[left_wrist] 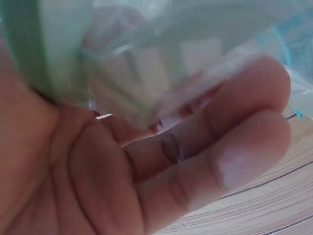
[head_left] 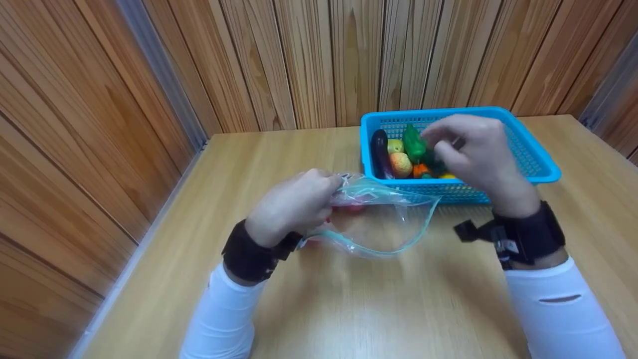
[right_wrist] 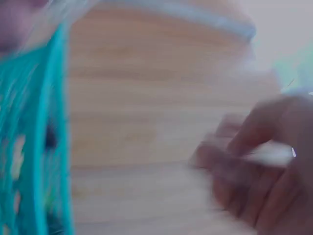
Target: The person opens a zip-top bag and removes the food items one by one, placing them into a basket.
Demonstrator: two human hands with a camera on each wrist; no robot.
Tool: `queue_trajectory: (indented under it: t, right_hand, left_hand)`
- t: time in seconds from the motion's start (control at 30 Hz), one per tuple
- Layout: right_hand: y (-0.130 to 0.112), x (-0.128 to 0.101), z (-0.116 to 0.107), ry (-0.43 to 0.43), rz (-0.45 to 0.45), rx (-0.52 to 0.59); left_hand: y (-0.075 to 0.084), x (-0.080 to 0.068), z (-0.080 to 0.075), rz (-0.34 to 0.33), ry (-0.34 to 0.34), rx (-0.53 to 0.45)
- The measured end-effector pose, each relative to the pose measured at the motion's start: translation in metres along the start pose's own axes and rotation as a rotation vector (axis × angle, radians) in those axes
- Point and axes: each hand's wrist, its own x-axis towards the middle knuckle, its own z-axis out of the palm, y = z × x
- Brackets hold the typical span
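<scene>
Left hand (head_left: 294,204) grip pinches the bag (head_left: 384,224) rim beside the basket (head_left: 543,169); right hand (head_left: 473,149) grip loosely curled, empty.

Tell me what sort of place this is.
Probably a small staged work booth, not a kitchen: a bare wooden table set into a corner of wood-panelled walls, with only a blue basket of toy produce and a plastic bag.

A pale wood-grain worktop (head_left: 349,309) is sitting in a corner, with vertical wood-panelled walls (head_left: 309,60) rising behind and to the left. Grey metal strips (head_left: 159,75) are running down the corners.
</scene>
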Motion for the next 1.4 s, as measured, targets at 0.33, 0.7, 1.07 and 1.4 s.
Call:
queue_trajectory:
  t: [0.33, 0.7, 1.07, 1.4]
  right_hand:
    - [-0.078, -0.016, 0.050, -0.636, -0.275, 0.096]
    - [-0.072, -0.038, 0.123, -0.902, 0.302, -0.039]
    - [-0.062, -0.048, 0.149, -1.045, -0.091, -0.354]
    - [-0.061, -0.043, 0.142, -0.941, -0.005, -0.200]
  left_hand:
    - [-0.001, 0.002, 0.003, 0.048, 0.070, 0.021]
    - [0.001, 0.001, 0.003, 0.126, 0.089, 0.024]
    - [0.005, 0.001, 0.005, 0.099, 0.014, 0.005]
    - [0.000, -0.002, 0.004, 0.095, 0.033, -0.027]
